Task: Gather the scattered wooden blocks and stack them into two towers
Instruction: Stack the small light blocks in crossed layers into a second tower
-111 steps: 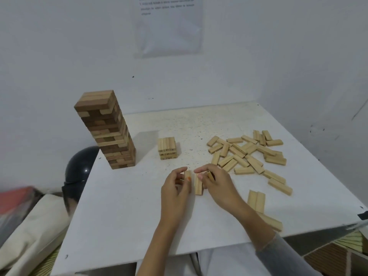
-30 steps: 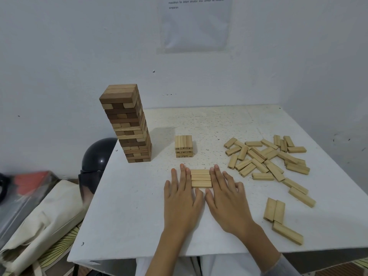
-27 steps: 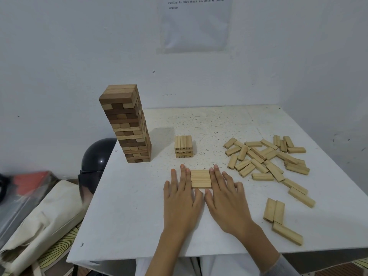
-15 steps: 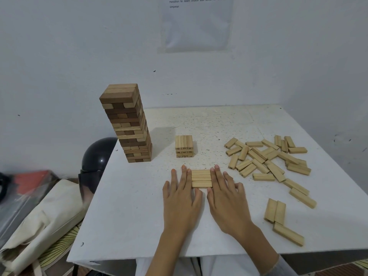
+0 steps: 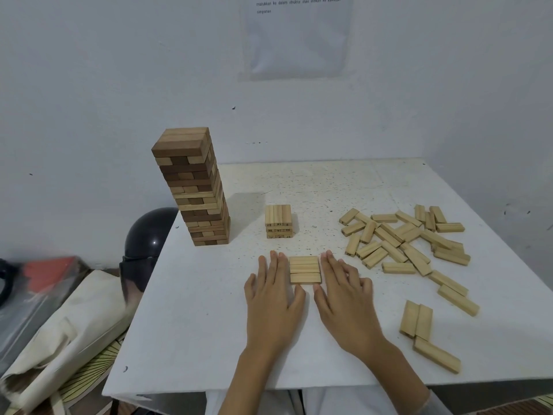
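A row of three pale wooden blocks point(image 5: 305, 269) lies flat on the white table point(image 5: 191, 324), side by side. My left hand point(image 5: 273, 298) lies flat on the table with straight fingers against the row's left ends. My right hand point(image 5: 347, 298) lies flat the same way against its right ends. Behind them stands a short pale tower point(image 5: 278, 221) three layers high. A tall tower of mixed brown blocks point(image 5: 194, 187) rises at the back left. Several loose pale blocks point(image 5: 401, 238) are scattered on the right.
Three more loose blocks point(image 5: 419, 322) lie near the front right edge. A dark helmet point(image 5: 149, 235) and a cream bag point(image 5: 59, 330) sit off the table's left side. White walls close the back and right, with a paper sheet point(image 5: 299, 37) taped up.
Earlier my hands were pinching blocks together in curled fingers; now the three blocks lie as a neat row and both hands lie flat against its ends. Over the last second almost nothing moved.
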### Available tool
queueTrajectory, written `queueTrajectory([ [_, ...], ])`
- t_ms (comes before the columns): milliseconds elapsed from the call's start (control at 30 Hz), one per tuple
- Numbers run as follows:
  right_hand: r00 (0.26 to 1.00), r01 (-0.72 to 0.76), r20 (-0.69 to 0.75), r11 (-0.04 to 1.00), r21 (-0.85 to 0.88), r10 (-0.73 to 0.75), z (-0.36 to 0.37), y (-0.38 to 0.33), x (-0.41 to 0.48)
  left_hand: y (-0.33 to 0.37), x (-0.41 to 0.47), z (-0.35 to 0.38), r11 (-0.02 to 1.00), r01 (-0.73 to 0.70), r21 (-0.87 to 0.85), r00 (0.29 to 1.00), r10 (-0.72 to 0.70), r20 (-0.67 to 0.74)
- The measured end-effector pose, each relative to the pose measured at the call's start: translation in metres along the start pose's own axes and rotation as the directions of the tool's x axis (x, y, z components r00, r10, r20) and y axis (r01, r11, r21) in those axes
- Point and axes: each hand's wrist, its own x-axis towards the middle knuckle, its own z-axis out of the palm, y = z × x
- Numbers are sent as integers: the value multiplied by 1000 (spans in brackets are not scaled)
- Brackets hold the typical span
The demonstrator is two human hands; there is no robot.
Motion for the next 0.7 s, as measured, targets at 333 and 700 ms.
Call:
queueTrajectory([
  [333, 983, 180, -41, 901, 394, -178, -20, 18, 26, -4, 12, -26, 946, -151, -287, 988, 141, -55],
  [700, 981, 189, -105, 901, 391, -160, -11, 18, 29, -5, 18, -25, 932, -100, -348, 994, 108, 2],
])
